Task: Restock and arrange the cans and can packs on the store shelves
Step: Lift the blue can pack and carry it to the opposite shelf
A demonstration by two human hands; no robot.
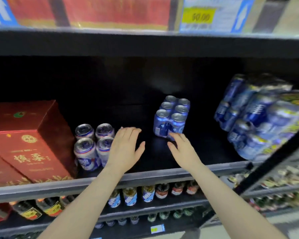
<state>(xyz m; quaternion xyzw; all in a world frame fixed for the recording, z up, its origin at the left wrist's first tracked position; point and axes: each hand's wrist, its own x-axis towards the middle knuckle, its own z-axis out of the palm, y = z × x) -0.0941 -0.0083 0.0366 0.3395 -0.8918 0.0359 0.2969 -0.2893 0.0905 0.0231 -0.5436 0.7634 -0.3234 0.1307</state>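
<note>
Blue six-pack of cans (171, 116) upright mid-shelf, four loose blue-white cans (93, 144) left, stacked wrapped can packs (259, 116) right.

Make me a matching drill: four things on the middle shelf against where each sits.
Things:
1. red box
2. four loose cans
3. six-pack
4. stacked packs

Places:
A. far right
B. by the right hand's fingertips
C. far left
D. between the box and the left hand

Pairs: 1-C, 2-D, 3-B, 4-A
</note>
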